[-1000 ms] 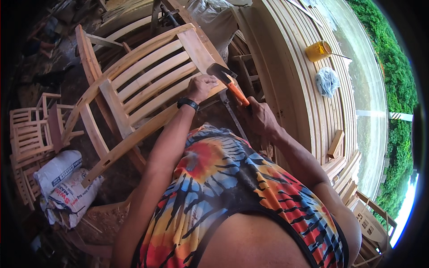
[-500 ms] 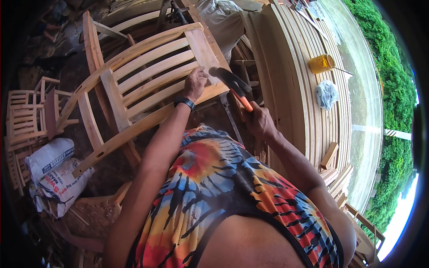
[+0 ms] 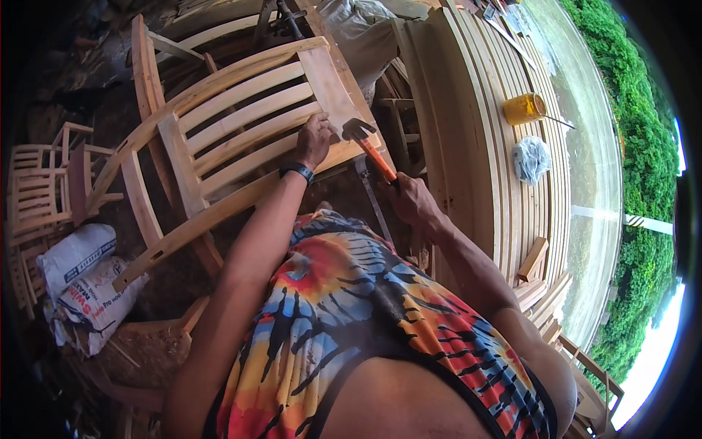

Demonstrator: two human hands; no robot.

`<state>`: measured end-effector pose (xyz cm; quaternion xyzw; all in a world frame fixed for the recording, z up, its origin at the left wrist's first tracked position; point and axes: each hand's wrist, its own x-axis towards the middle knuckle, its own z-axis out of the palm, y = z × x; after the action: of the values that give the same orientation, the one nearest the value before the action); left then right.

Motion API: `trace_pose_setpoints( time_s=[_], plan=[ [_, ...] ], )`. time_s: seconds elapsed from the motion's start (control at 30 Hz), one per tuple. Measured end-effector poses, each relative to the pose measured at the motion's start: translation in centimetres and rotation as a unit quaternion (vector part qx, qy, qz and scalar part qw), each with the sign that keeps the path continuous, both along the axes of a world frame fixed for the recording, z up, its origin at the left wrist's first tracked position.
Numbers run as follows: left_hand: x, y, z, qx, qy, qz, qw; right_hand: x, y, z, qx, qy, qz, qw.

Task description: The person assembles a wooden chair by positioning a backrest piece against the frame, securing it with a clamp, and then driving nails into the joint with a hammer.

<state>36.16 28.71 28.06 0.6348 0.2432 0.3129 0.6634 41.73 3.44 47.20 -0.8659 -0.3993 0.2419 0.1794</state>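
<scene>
A pale slatted wooden chair back, with long side posts, lies across timber supports in front of me. My right hand grips a claw hammer by its orange and black handle. The dark hammer head is at the frame's wide end rail, close to the corner by the near post. My left hand, with a dark wristband, rests beside that corner with thumb and fingers drawn together. Whatever they may pinch is too small to make out.
To the right runs a long stack of planks, bearing a yellow jar with a thin stick and a crumpled clear plastic bag. White sacks lie at the left, below another slatted wooden piece. A metal clamp stands at the far edge.
The hammer, blurred before, now shows sharply, its head nearer the rail's corner. My right hand has shifted slightly left and down. My left hand stays by the corner.
</scene>
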Motion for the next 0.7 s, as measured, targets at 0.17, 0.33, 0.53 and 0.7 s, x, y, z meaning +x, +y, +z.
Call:
trace_pose_setpoints(
  time_s=[0.17,0.33,0.53,0.7],
  plan=[
    [-0.7,0.5,-0.3,0.007,-0.029,0.014,0.999,-3.6,0.5,3.3,0.159,-0.027,-0.014,0.987],
    [-0.4,0.2,0.7,-0.003,0.017,-0.030,0.999,0.2,-0.2,-0.1,-0.010,-0.031,0.004,0.999],
    [-0.5,1.1,-1.4,0.028,-0.020,-0.015,0.999,-1.9,-0.2,2.0,0.168,0.003,0.013,0.986],
    [-0.3,0.3,0.7,-0.011,0.046,-0.021,0.999,1.2,1.1,0.6,0.015,-0.049,0.025,0.998]
  ],
)
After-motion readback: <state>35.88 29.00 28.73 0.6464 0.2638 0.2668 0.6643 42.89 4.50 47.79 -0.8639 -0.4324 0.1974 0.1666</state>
